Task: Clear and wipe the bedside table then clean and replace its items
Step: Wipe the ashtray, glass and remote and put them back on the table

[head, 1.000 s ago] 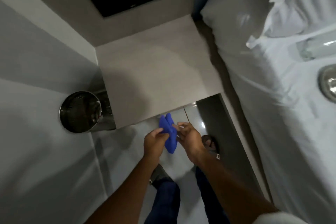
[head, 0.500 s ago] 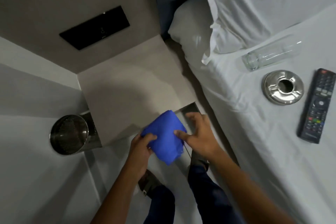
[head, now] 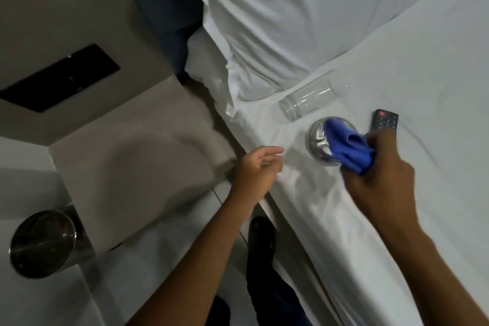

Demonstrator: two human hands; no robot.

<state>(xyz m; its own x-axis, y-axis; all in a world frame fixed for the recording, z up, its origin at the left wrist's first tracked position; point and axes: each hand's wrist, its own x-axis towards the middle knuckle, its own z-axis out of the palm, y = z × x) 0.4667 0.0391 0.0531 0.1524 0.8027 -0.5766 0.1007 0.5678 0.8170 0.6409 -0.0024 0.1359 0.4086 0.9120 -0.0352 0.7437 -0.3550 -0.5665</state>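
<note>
Your right hand (head: 381, 182) grips the soft blue cloth (head: 346, 148) over the hard metal ashtray (head: 318, 140) on the bed (head: 423, 82), glass (head: 307, 100) at eleven o'clock. Left hand (head: 255, 169) loose, empty. Lift the ashtray by its rim.

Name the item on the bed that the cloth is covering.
The ashtray: the cloth overlaps it, while the glass and remote lie uncovered.

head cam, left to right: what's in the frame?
Metal bin → bedside table → left hand → drinking glass on its side → blue cloth in right hand.
</note>
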